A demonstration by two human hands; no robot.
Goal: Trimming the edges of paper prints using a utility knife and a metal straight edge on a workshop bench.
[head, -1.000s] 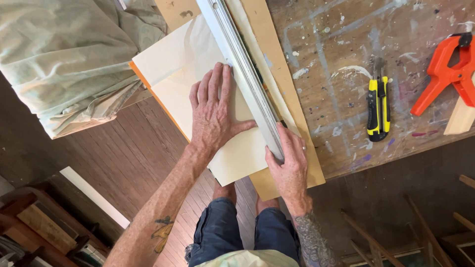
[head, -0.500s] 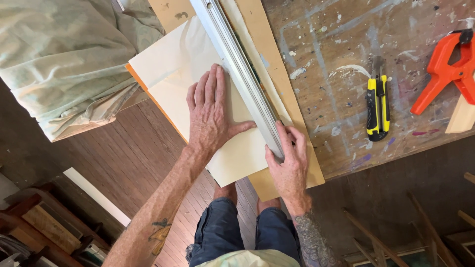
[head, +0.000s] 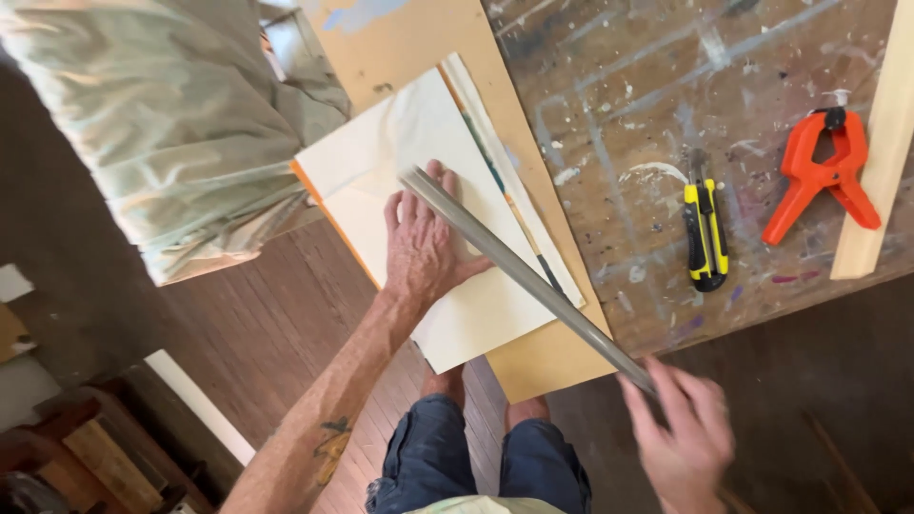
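Paper (head: 409,162), a cream sheet on top of a thin stack with an orange edge showing at its left side, lay on a tan board (head: 419,38) that overhung the near edge of the paint-spattered table (head: 609,86). Off to the far left a pale green drop cloth (head: 162,124) was bunched over something above the wooden floor (head: 276,343). Your left hand (head: 424,247) lay flat on the sheet, fingers spread and the grip apart, pressing the stack down. Across it ran a long grey metal straightedge (head: 514,271), its upper end just over your fingertips and the bar slanting down to the right past the board's corner. Your right hand (head: 681,433) was at its lower end, off the table and blurred; the fingers looked loosely spread there, and whether they were clamped on the bar you could not tell from this view. By my reading you were handling the straightedge rather than cutting: it sat askew to the sheet's edge. Setting it true would call for both ends to be steadied. Farther right, well apart from the sheets, lay a yellow-and-black utility knife (head: 706,233), an orange spring clamp (head: 821,171) and a pale wooden strip (head: 881,143).
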